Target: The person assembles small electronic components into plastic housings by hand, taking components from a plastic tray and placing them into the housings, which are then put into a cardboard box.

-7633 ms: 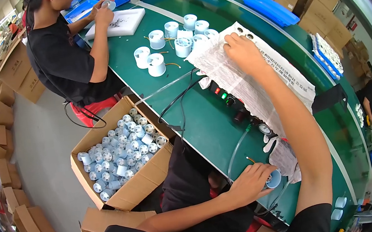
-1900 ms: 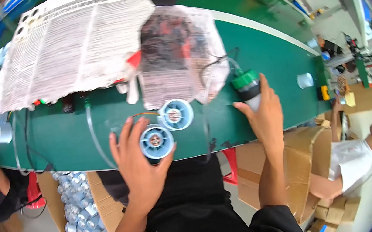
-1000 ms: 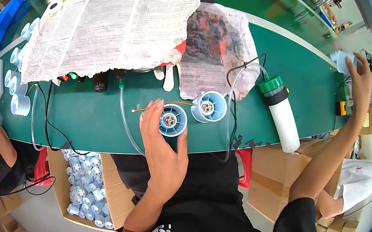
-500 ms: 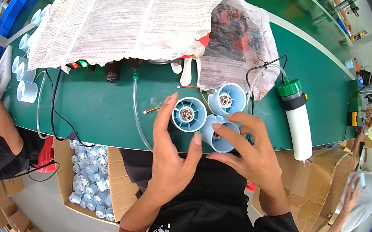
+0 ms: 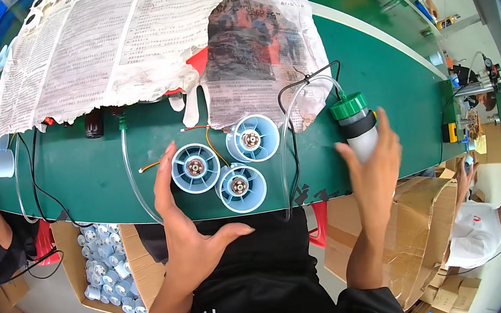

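Observation:
Three light-blue fan housings stand together on the green bench: a left one [image 5: 195,168], a rear one [image 5: 252,138] and a front one [image 5: 241,187]. Each has a round hub and ribs inside. My left hand [image 5: 193,243] is open beside the left housing, index finger near its rim and thumb stretched to the right, holding nothing. On the right lies a white cylindrical dispenser [image 5: 362,137] with a green cap and a hose. Around its body my right hand [image 5: 371,172] is spread, thumb on one side and fingers on the other, not closed. The dispenser's lower end is hidden behind this hand.
A newspaper sheet [image 5: 140,38] covers things at the back left; another paper [image 5: 268,46] lies beside it. Clear hoses and black cables cross the bench. A carton of blue housings [image 5: 105,264] stands below left. Another person [image 5: 477,221] is at far right.
My right hand has left the front housing and moved right to the dispenser. My left hand stays open near the left housing. The whole view has shifted, with bench things appearing further left.

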